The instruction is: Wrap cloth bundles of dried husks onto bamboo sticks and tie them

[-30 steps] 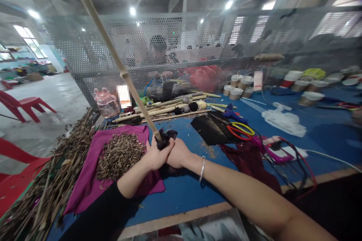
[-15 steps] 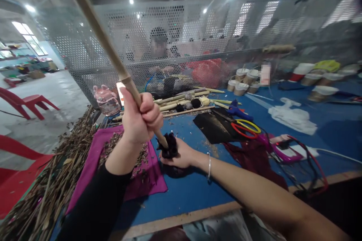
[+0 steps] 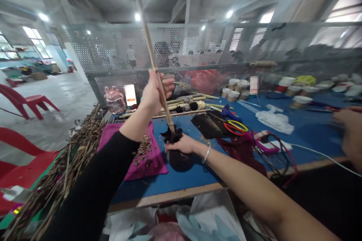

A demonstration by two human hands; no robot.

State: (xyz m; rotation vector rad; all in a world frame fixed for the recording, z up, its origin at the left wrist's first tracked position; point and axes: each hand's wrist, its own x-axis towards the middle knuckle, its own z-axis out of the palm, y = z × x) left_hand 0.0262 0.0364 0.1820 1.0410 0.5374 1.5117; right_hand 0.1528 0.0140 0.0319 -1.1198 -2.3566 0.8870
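A long bamboo stick (image 3: 149,41) stands nearly upright, its lower end in the gathered neck of a dark, rounded cloth pouch (image 3: 181,162) on the blue table. My right hand (image 3: 182,144) is closed around that neck, just beneath the ruffled top edge. Higher up, my left hand (image 3: 155,92) has its fingers apart, and the stick runs across its palm without being gripped. Left of the pouch lies a magenta cloth (image 3: 157,165) with dry brown plant bits (image 3: 144,148) on it. What the pouch contains is hidden.
Dry stems (image 3: 70,158) are heaped at the left. Scissors with red and yellow handles (image 3: 236,127) lie on a black sheet (image 3: 207,125). Paper cups (image 3: 233,95) stand behind. Another person's blurred hand (image 3: 350,128) is at the right edge. A perforated screen (image 3: 113,56) spans the back.
My left hand has loosened from its fist around the stick and opened. The stick is more upright. My right hand still holds the pouch neck. Another person's hand has appeared at the right.
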